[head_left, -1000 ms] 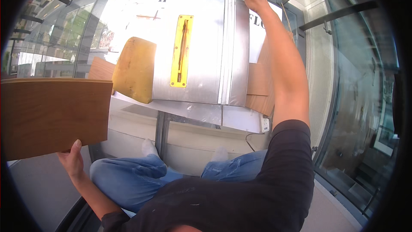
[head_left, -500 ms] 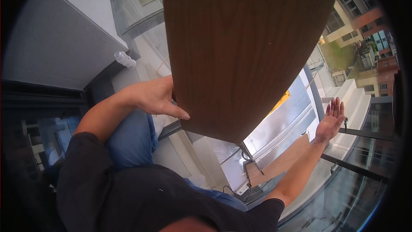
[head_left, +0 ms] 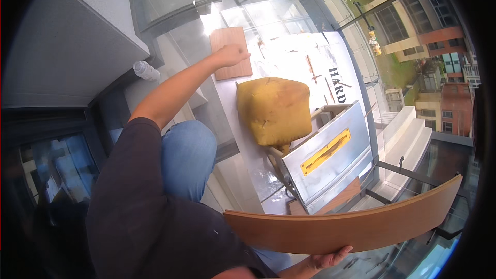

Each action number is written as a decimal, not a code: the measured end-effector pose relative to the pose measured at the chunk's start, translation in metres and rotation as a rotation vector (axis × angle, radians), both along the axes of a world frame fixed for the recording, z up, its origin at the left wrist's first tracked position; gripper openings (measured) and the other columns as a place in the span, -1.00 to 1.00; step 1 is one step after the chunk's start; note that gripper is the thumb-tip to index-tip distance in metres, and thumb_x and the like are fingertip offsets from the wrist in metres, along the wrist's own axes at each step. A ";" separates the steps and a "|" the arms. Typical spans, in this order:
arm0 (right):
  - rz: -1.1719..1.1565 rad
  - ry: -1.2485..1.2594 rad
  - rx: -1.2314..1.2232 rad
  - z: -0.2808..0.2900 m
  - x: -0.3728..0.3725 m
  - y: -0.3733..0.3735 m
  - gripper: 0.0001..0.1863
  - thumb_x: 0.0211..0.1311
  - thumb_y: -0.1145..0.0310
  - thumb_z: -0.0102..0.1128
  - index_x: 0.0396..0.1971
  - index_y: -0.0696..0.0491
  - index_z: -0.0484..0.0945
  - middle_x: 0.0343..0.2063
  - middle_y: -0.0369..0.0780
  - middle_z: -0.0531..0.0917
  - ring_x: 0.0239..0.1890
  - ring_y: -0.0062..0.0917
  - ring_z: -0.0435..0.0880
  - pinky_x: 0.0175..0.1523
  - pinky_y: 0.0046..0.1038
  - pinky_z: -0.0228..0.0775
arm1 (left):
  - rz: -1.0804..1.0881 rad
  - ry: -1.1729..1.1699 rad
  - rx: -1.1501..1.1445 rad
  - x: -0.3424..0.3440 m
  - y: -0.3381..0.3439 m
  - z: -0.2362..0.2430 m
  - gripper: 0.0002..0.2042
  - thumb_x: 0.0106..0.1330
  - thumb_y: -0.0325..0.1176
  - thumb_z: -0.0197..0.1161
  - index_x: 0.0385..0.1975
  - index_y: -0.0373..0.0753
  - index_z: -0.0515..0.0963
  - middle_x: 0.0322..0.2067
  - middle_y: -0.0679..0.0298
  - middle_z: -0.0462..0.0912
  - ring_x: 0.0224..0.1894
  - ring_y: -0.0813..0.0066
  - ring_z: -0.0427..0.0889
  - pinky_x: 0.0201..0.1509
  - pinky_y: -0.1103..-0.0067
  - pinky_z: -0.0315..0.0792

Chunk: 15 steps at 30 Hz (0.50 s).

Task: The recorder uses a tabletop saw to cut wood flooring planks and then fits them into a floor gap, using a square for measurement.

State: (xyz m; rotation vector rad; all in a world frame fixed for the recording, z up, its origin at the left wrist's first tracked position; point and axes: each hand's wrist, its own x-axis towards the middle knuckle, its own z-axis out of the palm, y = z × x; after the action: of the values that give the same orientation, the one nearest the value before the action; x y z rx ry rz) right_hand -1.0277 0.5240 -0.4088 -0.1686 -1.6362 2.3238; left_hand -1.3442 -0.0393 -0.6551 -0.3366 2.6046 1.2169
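Observation:
My right hand [head_left: 330, 259] grips the lower edge of a long brown wooden board [head_left: 356, 230], which stretches across the lower right. Its thumb and fingers lie along that edge, and the board hides part of them. My left arm reaches forward and away. My left hand [head_left: 232, 55] is over a short wooden board [head_left: 232, 74] lying on a white sheet, fingers curled in. Whether those fingers hold anything is hidden. Between the hands stand a scuffed yellow boxy thing [head_left: 274, 109] and a table saw [head_left: 336, 173] with a metal top and yellow slotted insert.
A white sheet [head_left: 281, 59] with black lettering and thin wood scraps covers the floor ahead. Another wooden piece [head_left: 351, 194] lies beside the saw. A clear plastic bottle [head_left: 146, 71] stands by the grey wall [head_left: 67, 46] at left. Glass panels and railing border the right.
The long board has swung from in front of me down to the lower right, now in my right hand. My left hand has left it and reached forward to the short board.

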 end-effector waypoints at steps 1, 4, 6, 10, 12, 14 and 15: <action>-0.081 -0.016 -0.042 -0.004 0.020 0.010 -0.51 0.49 0.11 0.02 0.26 0.08 0.41 0.22 -0.17 0.51 0.27 -0.36 0.45 0.39 -0.21 0.23 | 0.132 -0.323 0.051 -0.016 -0.025 -0.040 -0.43 0.34 0.08 0.17 -0.08 -0.43 0.62 -0.14 -0.14 0.66 -0.13 0.07 0.68 0.01 0.39 0.52; -0.135 -0.036 -0.087 -0.002 0.029 0.017 -0.48 0.50 0.04 -0.03 0.27 0.05 0.42 0.23 -0.20 0.51 0.28 -0.35 0.43 0.42 -0.21 0.19 | 0.233 -0.378 -0.280 -0.003 -0.087 -0.151 -0.39 0.28 0.15 0.20 0.04 -0.32 0.62 0.22 -0.10 0.48 0.21 0.00 0.47 0.17 0.29 0.43; -0.173 0.014 0.030 0.015 0.039 0.022 -0.44 0.50 -0.02 -0.05 0.29 0.04 0.41 0.26 -0.20 0.47 0.29 -0.36 0.42 0.42 -0.21 0.18 | 0.114 -0.404 -0.393 -0.019 -0.047 -0.154 -0.36 0.25 0.16 0.24 0.10 -0.30 0.58 0.11 -0.10 0.55 0.12 0.04 0.55 0.08 0.27 0.51; -0.181 0.101 0.033 0.022 0.029 0.020 -0.45 0.52 0.00 -0.08 0.30 0.05 0.39 0.28 -0.20 0.46 0.29 -0.35 0.41 0.42 -0.20 0.19 | 0.421 -0.415 -0.249 -0.026 -0.058 -0.151 -0.21 0.13 0.18 0.37 0.19 -0.38 0.48 0.15 -0.08 0.53 0.19 0.05 0.50 0.26 0.22 0.40; -0.165 0.117 0.017 0.022 0.019 0.009 -0.48 0.50 0.05 -0.02 0.28 0.06 0.41 0.26 -0.18 0.47 0.29 -0.36 0.42 0.41 -0.18 0.20 | 0.508 -0.438 -0.246 -0.033 -0.045 -0.149 -0.22 0.16 0.18 0.34 0.21 -0.38 0.46 0.21 -0.07 0.43 0.25 -0.03 0.40 0.30 0.23 0.36; -0.204 0.161 -0.014 0.022 0.022 0.005 -0.55 0.46 0.14 0.08 0.23 0.05 0.45 0.24 -0.17 0.50 0.26 -0.37 0.46 0.38 -0.18 0.27 | 0.594 -0.521 -0.313 -0.052 -0.021 -0.146 -0.15 0.15 0.19 0.35 0.26 -0.41 0.37 0.31 -0.06 0.29 0.32 -0.10 0.28 0.33 0.23 0.34; -0.239 0.175 -0.027 0.017 0.018 0.002 -0.55 0.46 0.14 0.08 0.23 0.05 0.45 0.24 -0.17 0.50 0.26 -0.37 0.46 0.38 -0.18 0.27 | 0.614 -0.596 -0.391 -0.049 -0.038 -0.154 -0.07 0.11 0.20 0.38 0.30 -0.44 0.29 0.33 -0.05 0.24 0.34 -0.09 0.26 0.32 0.21 0.36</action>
State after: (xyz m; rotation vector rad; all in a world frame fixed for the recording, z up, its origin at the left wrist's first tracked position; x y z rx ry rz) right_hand -1.0097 0.5264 -0.3920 -0.1527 -1.4176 2.1177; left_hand -1.3929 -0.0771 -0.8094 -1.4092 2.2250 0.5719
